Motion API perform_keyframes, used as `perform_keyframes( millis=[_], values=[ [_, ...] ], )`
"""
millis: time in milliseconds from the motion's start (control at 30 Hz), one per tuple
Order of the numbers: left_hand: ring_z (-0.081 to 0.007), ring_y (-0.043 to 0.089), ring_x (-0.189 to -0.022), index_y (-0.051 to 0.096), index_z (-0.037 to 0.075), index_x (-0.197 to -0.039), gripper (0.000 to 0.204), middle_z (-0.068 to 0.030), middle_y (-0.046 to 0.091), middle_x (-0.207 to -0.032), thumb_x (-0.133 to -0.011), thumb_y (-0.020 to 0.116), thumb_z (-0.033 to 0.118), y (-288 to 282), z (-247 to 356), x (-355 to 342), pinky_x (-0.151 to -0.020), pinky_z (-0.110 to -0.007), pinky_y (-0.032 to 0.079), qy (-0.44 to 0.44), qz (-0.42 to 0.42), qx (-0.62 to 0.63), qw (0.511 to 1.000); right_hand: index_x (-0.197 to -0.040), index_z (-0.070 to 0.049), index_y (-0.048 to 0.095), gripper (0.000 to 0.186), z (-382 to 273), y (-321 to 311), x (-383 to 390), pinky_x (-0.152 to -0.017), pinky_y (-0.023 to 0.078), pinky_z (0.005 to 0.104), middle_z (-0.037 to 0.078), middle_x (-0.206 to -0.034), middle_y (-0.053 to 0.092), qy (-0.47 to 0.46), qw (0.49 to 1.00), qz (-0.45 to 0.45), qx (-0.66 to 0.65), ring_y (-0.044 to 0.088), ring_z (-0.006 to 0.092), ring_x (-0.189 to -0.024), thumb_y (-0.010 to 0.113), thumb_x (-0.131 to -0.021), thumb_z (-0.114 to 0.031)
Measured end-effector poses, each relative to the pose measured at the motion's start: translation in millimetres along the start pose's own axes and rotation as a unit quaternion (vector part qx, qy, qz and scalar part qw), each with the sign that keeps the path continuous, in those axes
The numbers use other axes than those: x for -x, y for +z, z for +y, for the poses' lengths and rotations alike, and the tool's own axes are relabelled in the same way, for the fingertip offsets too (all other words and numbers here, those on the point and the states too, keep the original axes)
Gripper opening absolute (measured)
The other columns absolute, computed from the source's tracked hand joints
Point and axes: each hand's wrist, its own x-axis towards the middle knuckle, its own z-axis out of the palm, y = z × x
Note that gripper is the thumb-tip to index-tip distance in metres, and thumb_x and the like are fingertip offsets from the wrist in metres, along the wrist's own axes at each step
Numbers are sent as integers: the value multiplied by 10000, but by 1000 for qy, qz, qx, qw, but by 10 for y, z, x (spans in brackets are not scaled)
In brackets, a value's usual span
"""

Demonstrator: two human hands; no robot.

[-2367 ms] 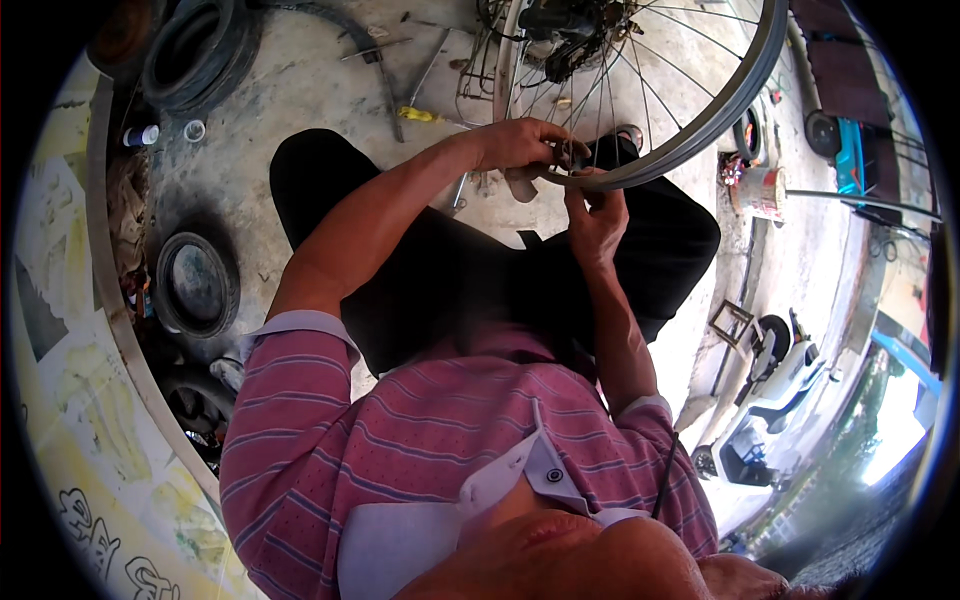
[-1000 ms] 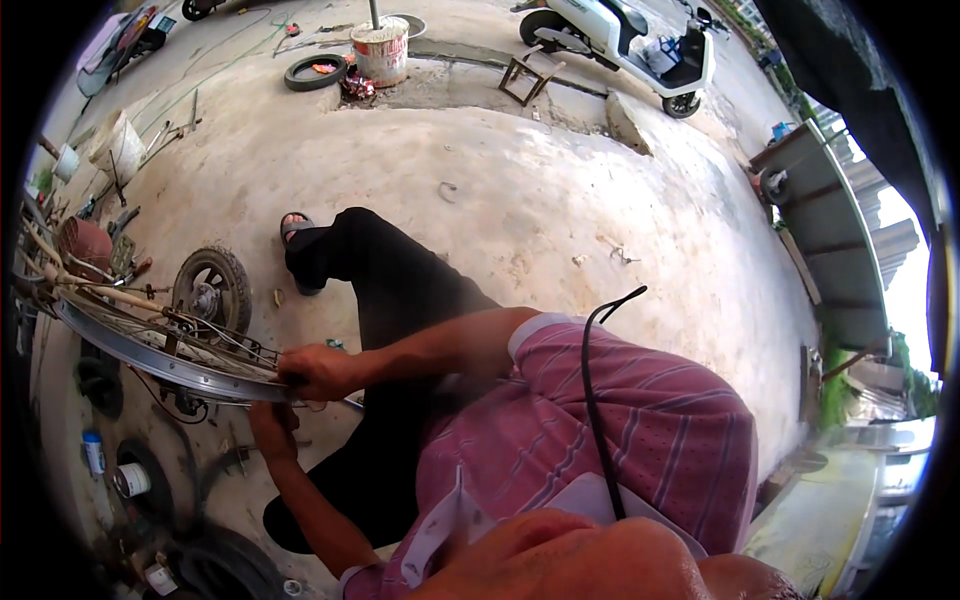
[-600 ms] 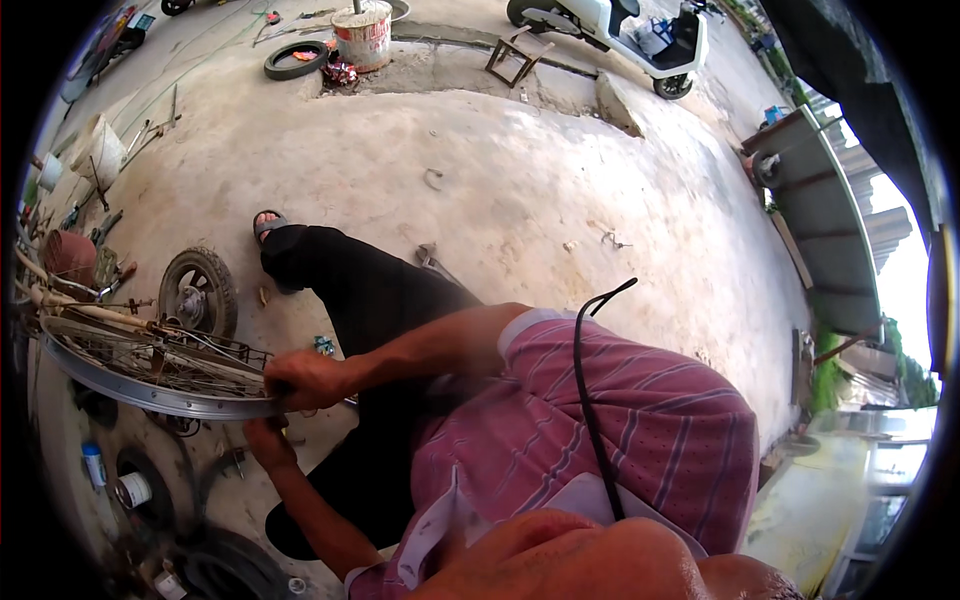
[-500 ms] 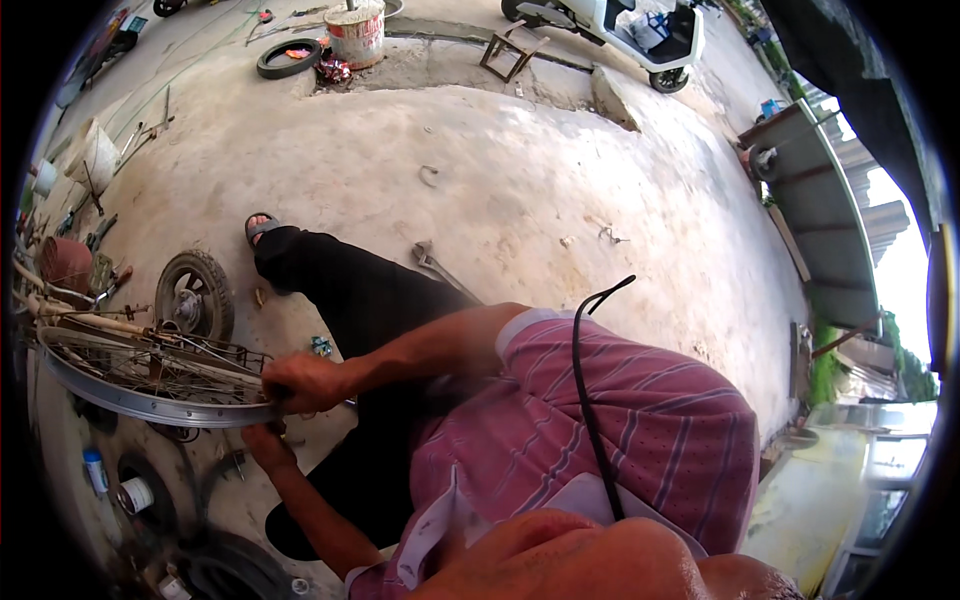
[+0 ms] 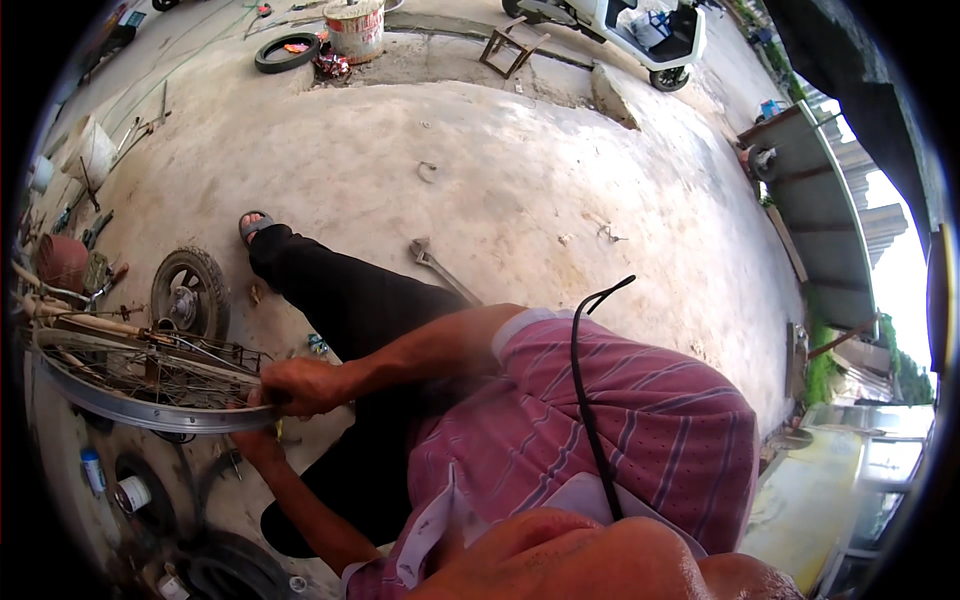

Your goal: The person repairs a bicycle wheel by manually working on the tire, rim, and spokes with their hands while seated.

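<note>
A silver bicycle wheel rim (image 5: pixel 150 410) lies tilted at the left, with rusty spokes and bicycle parts showing inside and behind it. My left hand (image 5: pixel 258 440) comes from below and is closed on the rim's near end, with fingertips showing over its upper edge. Just above it, my right hand (image 5: pixel 302 386) is closed in a fist against the same end of the rim. Whatever the right fist grips is hidden by the fingers. A small yellow bit (image 5: pixel 281 430) shows beside my left hand, too blurred to name.
A small black wheel (image 5: pixel 190 300) stands beyond the rim. An adjustable wrench (image 5: pixel 440 268) lies by my leg. Black tyres (image 5: pixel 235 565) and a blue-capped can (image 5: pixel 93 470) are below the rim. A paint-stained bucket (image 5: pixel 355 32), wooden stool (image 5: pixel 510 50) and white scooter (image 5: pixel 650 35) stand at the back.
My left hand's fingers now show over the rim's edge, where before the hand was below it. The rim end sits slightly lower and the right fist stays by it.
</note>
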Motion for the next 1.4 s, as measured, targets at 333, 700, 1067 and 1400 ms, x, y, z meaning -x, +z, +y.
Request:
perform_keyframes(
  millis=[333, 700, 1067, 1400],
  values=[
    [-160, 574, -1116, 466, 15, -1433, 558, -66, 583, -1298, -980, 669, 268, 111, 145, 157, -917, -290, 481, -9, -147, 107, 983, -925, -35, 605, 258, -135, -254, 5, -696, 539, 415, 136, -879, 625, -107, 992, 35, 51, 663, 335, -800, 796, -795, -150],
    [-121, 604, -818, 521, 54, -1313, 411, -48, 657, -1073, -930, 658, 108, -93, 237, 77, -674, -267, 499, 1, -185, 191, 964, -975, -2, 640, 235, -31, 16, -106, -711, 583, 357, 146, -890, 684, -22, 999, 33, 23, 722, 264, -806, 797, -816, -73],
    [-92, 575, -660, 549, 47, -1187, 280, -31, 651, -866, -939, 671, 87, -106, 217, 220, -581, -236, 454, 14, -126, 145, 981, -967, 0, 645, 236, -159, 71, -94, -730, 596, 341, 151, -909, 700, -53, 996, 4, 78, 735, 250, -801, 813, -815, -64],
    [-107, 590, -689, 583, 37, -1062, 267, -44, 658, -837, -939, 746, 209, -112, 193, 125, -598, -266, 472, 51, -67, -13, 996, -970, 16, 638, 238, -134, 95, -95, -737, 588, 347, 157, -919, 707, -34, 995, -7, 93, 733, 257, -830, 804, -822, -68]
  ],
)
